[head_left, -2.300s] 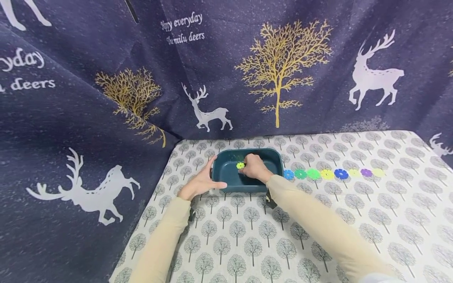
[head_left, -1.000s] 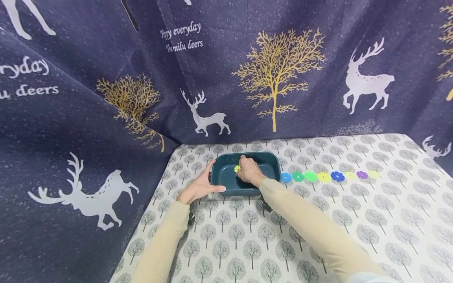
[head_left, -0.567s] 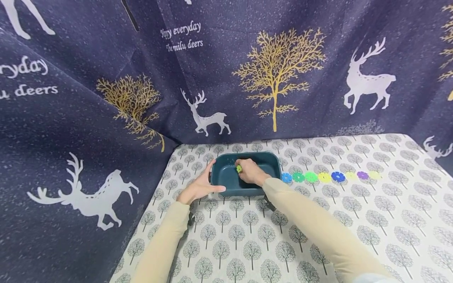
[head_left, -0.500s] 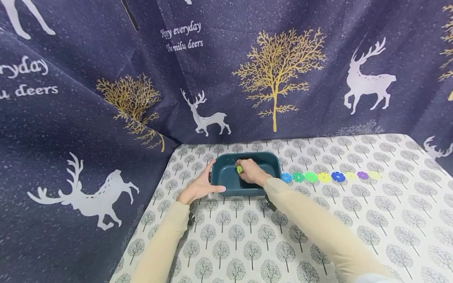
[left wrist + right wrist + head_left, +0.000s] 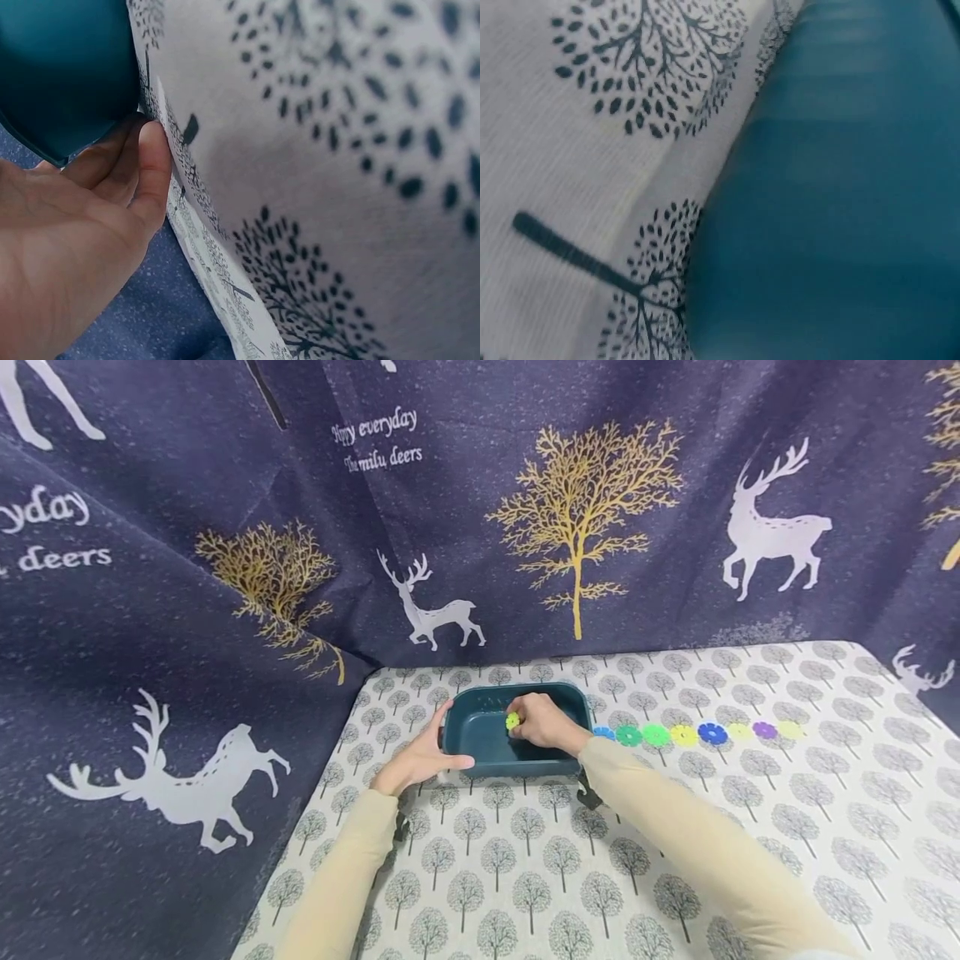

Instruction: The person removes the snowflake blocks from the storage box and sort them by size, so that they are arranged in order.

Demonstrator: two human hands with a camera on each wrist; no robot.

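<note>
A dark teal plastic basin point(image 5: 495, 769) stands on the patterned tablecloth. My left hand point(image 5: 420, 760) holds its left end, thumb along the front wall and fingers at the side. The left wrist view shows those fingers point(image 5: 105, 161) close under the basin's edge. Inside the basin, my right hand point(image 5: 547, 722) pinches a small yellow-green flower-shaped plastic disc point(image 5: 512, 721) between thumb and fingertips. That wrist passes over the basin's front right rim. In the right wrist view only the basin's outer wall point(image 5: 840, 210) and the cloth appear; the hand is out of sight.
To the basin's right, several flower-shaped discs lie in a row, among them a bright green disc point(image 5: 656, 735), a dark blue disc point(image 5: 712, 733) and a purple disc point(image 5: 764, 730). A dark blue curtain point(image 5: 450, 510) with deer and trees hangs behind and to the left.
My right hand has shifted a little to the right inside the basin, and the pinched disc has turned and moved with it. The left hand stays at the basin's left end.
</note>
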